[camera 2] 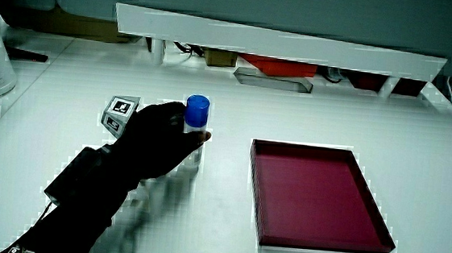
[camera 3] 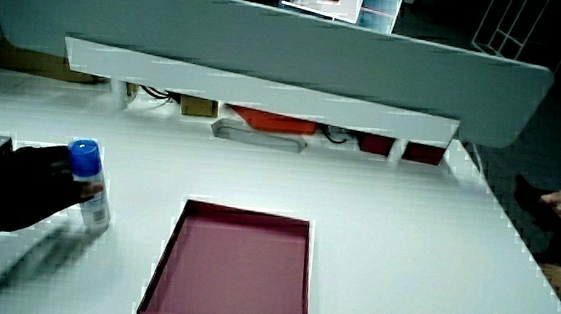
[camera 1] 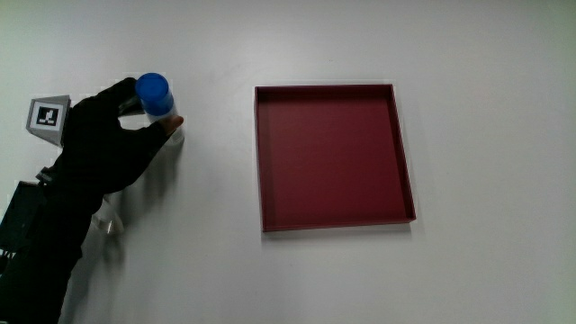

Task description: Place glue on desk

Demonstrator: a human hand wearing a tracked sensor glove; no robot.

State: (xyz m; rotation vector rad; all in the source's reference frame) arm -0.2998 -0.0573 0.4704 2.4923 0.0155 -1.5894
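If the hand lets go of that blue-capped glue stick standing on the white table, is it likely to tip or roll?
The blue-capped glue stick stands upright, tall on a narrow base, so a nudge would probably tip it. Being round, it would likely roll across the smooth white table once down. The gloved hand wraps it easily with a few fingers, so it is probably light and rigid.

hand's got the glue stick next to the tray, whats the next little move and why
Probably open the fingers and lift the hand away. The blue-capped glue stick stands upright beside the red tray, and in both side views its base appears to rest on the white desk, so it likely needs only releasing.
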